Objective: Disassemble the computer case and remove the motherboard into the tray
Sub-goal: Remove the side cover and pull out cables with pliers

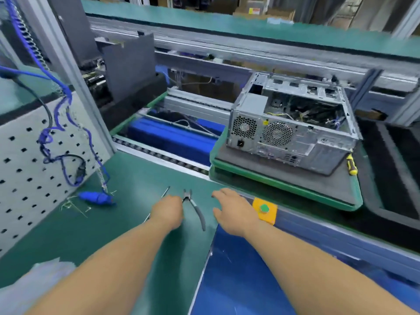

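The grey computer case (291, 130) lies on its side with the side panel off, showing cables inside. It rests on a grey mat on a green pallet (284, 185) at the right. My left hand (168, 211) is on the green bench with its fingers curled over one handle of the pliers (195, 208). A thin metal rod (166, 191) runs under that hand's outer edge. My right hand (234, 210) rests flat on the bench just right of the pliers, fingers stretched out, holding nothing. No motherboard can be made out.
A yellow-handled screwdriver (351, 165) lies on the mat beside the case. An orange box with a green button (264, 209) sits at the bench edge. A blue tray (172, 137) sits below the roller track. A blue air tool (97, 197) and its coiled hose lie by the pegboard (27, 160).
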